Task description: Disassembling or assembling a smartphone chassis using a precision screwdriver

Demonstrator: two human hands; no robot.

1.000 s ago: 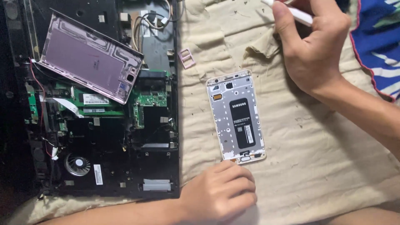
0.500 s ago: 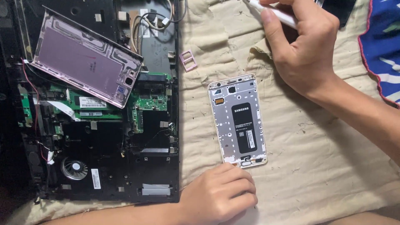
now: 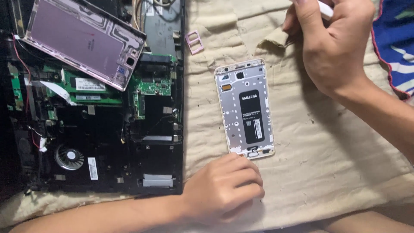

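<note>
On cloth [image 3: 336,164], curled left hand [image 3: 224,187] seemingly touches phone [image 3: 246,110].
</note>
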